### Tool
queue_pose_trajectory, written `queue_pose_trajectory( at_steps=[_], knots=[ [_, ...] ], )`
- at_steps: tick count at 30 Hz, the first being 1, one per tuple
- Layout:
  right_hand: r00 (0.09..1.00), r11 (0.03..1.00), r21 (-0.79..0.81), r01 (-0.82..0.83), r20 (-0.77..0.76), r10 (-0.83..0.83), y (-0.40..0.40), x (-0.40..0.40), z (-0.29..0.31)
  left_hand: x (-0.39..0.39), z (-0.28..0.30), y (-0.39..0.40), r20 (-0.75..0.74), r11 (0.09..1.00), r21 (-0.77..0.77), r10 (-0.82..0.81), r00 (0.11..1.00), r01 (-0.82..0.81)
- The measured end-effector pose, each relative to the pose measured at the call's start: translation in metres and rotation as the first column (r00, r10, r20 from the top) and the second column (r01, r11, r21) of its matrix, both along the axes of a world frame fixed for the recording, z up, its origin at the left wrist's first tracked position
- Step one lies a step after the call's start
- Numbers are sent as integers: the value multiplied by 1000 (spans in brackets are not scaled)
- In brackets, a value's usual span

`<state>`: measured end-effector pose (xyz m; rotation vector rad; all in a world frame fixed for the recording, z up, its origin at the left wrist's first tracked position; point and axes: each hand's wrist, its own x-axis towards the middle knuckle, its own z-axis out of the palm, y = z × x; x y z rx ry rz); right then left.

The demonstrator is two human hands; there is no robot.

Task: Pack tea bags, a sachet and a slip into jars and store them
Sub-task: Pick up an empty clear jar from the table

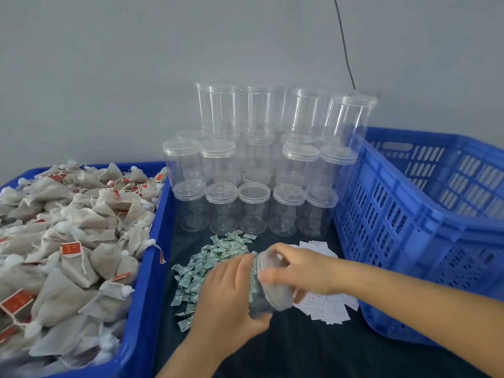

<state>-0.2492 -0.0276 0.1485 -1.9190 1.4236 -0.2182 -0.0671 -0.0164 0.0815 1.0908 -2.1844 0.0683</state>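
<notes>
Now jar (266, 285) lies tilted, lid end rightward.

Black cable (344, 45) down grey wall (109, 64)

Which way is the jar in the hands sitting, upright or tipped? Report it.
Tipped. The clear jar lies on its side, left hand gripping the body, right hand on its lid end. Contents blurred: cannot tell.
</notes>
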Motion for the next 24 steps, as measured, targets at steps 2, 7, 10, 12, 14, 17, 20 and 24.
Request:
queue_pose_trajectory(
  at_steps=[2, 7, 10, 12, 14, 17, 20, 24],
  knots=[
    [981, 971, -159, -180, -107, 165, 7, -6, -3, 4, -7, 1, 7, 1000, -4, -22, 1000, 22],
    [987, 970, -187, -152, -86, 138, 8, 0, -13, 10, -12, -1, -7, 1000, -1, 14, 1000, -14],
    [999, 982, -189, -9, -48, 0, -1, 6, -8, 11, -10, -3, 9, 1000, 11, 14, 1000, -15],
    [994, 971, -224, -80, -93, 60, -3, 9, -4, 11, -8, -3, -11, 999, 53, 0, 1000, 1],
    [987, 962, -234, -143, -104, 121, -4, 9, -2, 13, -7, -4, -30, 994, 109, -9, 1000, 12],
    [962, 930, -254, -264, -143, 234, -4, 7, 2, 18, -7, -5, -84, 979, 200, -27, 996, 44],
    [924, 884, -278, -376, -187, 334, -4, 2, 9, 21, -4, -5, -164, 936, 331, -65, 984, 117],
    [872, 807, -334, -487, -228, 432, -6, -12, 14, 29, -3, -6, -262, 861, 465, -88, 961, 206]
  ],
)
